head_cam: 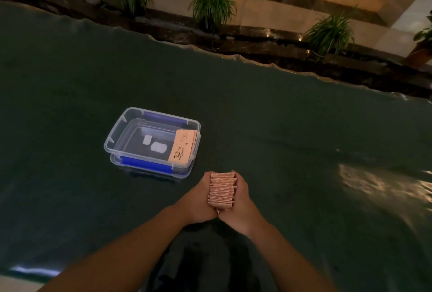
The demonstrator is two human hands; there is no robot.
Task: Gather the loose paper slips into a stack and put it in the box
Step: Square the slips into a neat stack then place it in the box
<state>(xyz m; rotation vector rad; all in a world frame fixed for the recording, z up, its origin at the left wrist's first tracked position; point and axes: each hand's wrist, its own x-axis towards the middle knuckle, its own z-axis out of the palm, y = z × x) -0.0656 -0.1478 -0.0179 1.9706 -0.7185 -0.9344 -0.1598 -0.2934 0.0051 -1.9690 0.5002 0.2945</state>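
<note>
Pink-orange paper slips [221, 190] stand on edge as one tight stack, pressed between the left hand [200, 199] and the right hand [242, 200]. Each palm is flat against one side of the stack, fingers curled around its far end, and the heels of the two hands meet at the near end. The hands rest low on the dark green tabletop [292, 151]. Just beyond the left hand, up and to its left, sits the clear plastic box [117, 137] with blue clip handles, open-topped. Inside it, a few more slips [182, 145] lie flat along the side nearest the hands. Potted plants [212, 6] line the floor past the tabletop's far edge.
</note>
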